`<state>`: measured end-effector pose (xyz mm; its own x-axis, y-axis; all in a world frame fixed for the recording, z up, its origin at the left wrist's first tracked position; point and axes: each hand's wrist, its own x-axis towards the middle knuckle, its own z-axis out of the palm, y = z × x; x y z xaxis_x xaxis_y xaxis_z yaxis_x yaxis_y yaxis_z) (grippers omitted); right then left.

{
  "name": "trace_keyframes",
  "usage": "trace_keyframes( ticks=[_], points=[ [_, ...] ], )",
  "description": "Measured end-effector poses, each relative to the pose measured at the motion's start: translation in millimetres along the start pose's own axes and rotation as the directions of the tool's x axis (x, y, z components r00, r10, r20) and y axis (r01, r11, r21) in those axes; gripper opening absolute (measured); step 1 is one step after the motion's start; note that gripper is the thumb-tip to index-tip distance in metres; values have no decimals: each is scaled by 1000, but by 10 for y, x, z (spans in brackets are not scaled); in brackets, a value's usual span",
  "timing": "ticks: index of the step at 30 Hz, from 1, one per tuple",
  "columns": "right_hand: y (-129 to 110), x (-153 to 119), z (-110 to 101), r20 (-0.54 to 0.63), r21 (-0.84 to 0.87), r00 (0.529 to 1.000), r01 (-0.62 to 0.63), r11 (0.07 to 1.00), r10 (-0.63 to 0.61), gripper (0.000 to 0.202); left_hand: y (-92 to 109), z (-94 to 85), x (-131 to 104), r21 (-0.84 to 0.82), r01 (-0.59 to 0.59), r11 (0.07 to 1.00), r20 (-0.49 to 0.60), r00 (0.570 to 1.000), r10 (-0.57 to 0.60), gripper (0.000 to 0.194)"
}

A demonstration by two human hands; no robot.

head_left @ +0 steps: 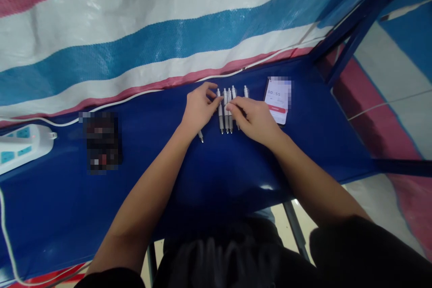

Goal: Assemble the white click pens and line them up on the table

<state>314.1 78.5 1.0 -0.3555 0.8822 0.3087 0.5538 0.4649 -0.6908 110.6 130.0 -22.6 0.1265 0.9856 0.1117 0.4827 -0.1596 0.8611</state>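
Right grip (254,116) perhaps touching pens (221,117); tips (227,132) point nearward.

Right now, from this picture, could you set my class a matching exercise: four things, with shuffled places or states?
1. pens
2. phone
3. power strip
4. striped sheet

A. far left on the blue table
B. beyond the blue table
C. several between left hand and right hand
D. lit up, beside right hand

Pairs: 1-C, 2-D, 3-A, 4-B

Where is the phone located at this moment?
In the head view, the phone lies on the blue table, to the right of the pens, beside the right hand.
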Motion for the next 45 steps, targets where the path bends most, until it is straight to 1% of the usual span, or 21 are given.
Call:
trace_keyframes(
  ticks=[4,6,8,10,12,14,17,19,21,23,25,29,31,33,36,37,38,40,42,43,45],
  points=[
    [-21,-1,-25,-7,1,1000,-16,1000,16,35,10,-169,33,131,-87,987,-50,994,95,19],
    [-38,-10,-29,-13,-18,1000,-7,1000,7,34,-22,-308,35,202,-85,976,-83,991,104,19],
    [-55,-20,-27,-9,-29,1000,1,1000,-2,33,-85,-458,18,271,-47,961,-106,991,78,25],
    [-68,-29,-19,16,-23,1000,2,1000,-1,32,-167,-581,-10,336,5,942,-99,995,31,38],
    [-73,-35,-9,55,-14,998,-2,1000,3,31,-246,-644,-35,373,42,927,-67,998,-18,48],
    [-74,-40,4,89,-16,996,-1,1000,2,32,-295,-643,-42,367,60,928,-28,998,-54,50],
    [-89,-47,23,114,-18,994,-2,1000,4,31,-279,-571,-16,281,83,956,18,996,-92,46],
    [-117,-53,37,108,14,994,-10,1000,9,34,-209,-518,15,162,103,981,49,992,-113,45],
    [-161,-60,50,89,85,996,-37,996,29,40,-108,-474,44,8,92,996,72,993,-93,43],
    [-206,-67,58,76,162,995,-79,984,67,47,9,-440,61,-119,45,992,63,997,-38,36],
    [-237,-69,60,90,202,991,-114,973,97,54,130,-414,63,-189,13,982,40,999,-5,29],
    [-238,-52,38,123,249,985,-146,957,118,67,353,-424,23,-284,59,957,52,998,-46,26],
    [-225,-32,5,142,348,980,-183,919,141,68,433,-462,-12,-355,85,931,101,994,-52,27],
    [-216,-10,-45,260,505,955,-259,823,141,67,470,-501,-52,-455,113,883,180,983,-34,29],
    [-218,15,-120,519,659,855,-419,624,26,65,434,-511,-98,-594,183,784,290,957,-3,34],
    [-224,17,-134,562,663,827,-447,601,-3,65,406,-496,-104,-624,203,754,305,952,-4,36],
    [-232,16,-139,566,646,825,-445,620,2,64,377,-475,-105,-645,218,732,310,951,-11,38],
    [-257,8,-125,470,507,876,-367,780,107,63,331,-425,-97,-657,232,717,297,954,-37,41],
    [-281,2,-92,290,176,932,-274,945,216,60,319,-379,-84,-645,226,730,266,962,-64,44],
    [-288,3,-76,225,-8,945,-241,971,237,56,326,-361,-80,-635,223,740,249,966,-77,46],
    [-285,16,-56,177,-273,952,-197,942,251,50,356,-333,-78,-615,217,758,209,972,-109,47]
  ],
)
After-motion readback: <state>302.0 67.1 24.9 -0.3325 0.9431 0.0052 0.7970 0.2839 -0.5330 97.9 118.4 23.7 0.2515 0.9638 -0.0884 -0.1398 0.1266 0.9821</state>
